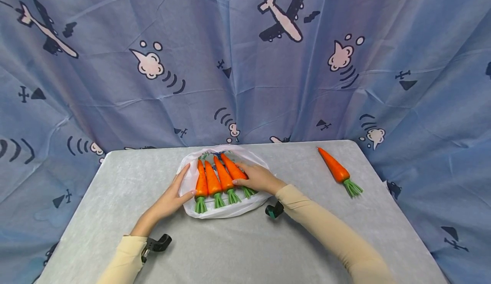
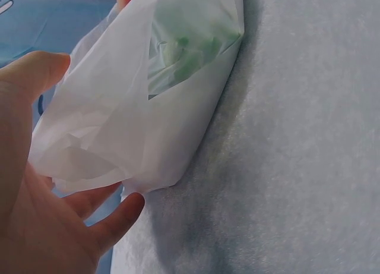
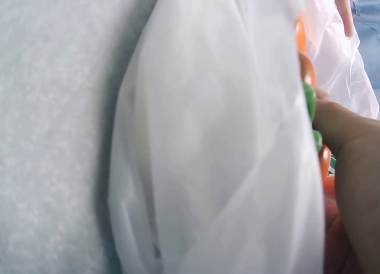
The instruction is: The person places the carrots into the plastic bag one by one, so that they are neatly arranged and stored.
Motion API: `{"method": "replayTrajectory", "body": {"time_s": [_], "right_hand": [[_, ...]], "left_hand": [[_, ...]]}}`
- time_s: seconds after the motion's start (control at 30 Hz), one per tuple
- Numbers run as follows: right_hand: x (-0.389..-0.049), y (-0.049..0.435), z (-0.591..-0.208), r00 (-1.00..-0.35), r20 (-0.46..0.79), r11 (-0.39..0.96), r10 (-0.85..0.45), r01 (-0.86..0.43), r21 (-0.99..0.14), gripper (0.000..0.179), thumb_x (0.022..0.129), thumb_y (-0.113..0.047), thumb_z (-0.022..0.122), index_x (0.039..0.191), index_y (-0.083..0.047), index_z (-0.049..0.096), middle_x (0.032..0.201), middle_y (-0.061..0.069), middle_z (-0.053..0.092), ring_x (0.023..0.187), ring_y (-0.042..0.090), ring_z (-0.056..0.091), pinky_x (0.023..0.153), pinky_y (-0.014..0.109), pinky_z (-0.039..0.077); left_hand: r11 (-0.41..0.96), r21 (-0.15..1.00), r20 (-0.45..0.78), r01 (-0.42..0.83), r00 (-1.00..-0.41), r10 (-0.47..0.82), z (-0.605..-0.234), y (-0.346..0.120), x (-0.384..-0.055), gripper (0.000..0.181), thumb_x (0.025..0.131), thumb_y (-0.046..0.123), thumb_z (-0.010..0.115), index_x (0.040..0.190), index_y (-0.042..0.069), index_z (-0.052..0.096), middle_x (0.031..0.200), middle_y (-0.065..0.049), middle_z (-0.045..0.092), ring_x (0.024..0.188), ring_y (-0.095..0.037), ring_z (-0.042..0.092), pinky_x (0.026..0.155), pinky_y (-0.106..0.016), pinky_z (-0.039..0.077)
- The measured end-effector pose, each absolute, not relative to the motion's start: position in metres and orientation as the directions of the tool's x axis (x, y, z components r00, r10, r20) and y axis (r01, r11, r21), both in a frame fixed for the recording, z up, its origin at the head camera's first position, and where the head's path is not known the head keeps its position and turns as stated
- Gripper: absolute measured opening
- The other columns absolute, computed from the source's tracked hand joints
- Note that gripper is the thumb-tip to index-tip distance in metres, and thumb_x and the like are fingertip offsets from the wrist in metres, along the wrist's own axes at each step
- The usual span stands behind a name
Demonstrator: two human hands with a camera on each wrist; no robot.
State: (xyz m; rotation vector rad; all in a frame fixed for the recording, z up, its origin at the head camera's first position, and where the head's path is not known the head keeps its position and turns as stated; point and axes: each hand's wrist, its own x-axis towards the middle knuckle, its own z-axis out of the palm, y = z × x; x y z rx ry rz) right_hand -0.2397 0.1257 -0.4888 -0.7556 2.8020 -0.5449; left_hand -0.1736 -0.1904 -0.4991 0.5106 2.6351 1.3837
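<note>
Several orange carrots with green stems lie side by side in an open white plastic bag on the table. My right hand grips the rightmost carrot in the bag, thumb on one side and fingers on the other. My left hand rests at the bag's left side, its thumb close to the leftmost carrot. In the left wrist view the left thumb stands at the bag's rim, with the fingers spread beneath. Bag plastic hides most of the right hand's grip in the right wrist view.
One more carrot lies on the right side of the light grey table, its green stem toward the near right. A blue curtain printed with airplanes hangs behind the table and at both sides.
</note>
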Motion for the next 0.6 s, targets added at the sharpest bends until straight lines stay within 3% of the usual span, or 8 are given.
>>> {"method": "replayTrajectory", "body": {"time_s": [0.6], "right_hand": [[-0.2405, 0.1253, -0.4952, -0.851, -0.072, 0.798, -0.520, -0.453, -0.398, 0.075, 0.092, -0.060, 0.058, 0.151, -0.017, 0.041, 0.143, 0.011, 0.058, 0.125, 0.029, 0.061, 0.109, 0.045, 0.046]], "left_hand": [[0.533, 0.808, 0.060, 0.252, -0.935, 0.350, -0.5011, -0.1905, -0.1739, 0.085, 0.096, 0.031, 0.064, 0.161, 0.024, 0.008, 0.165, -0.024, 0.010, 0.150, -0.049, 0.016, 0.115, -0.071, 0.020]]}}
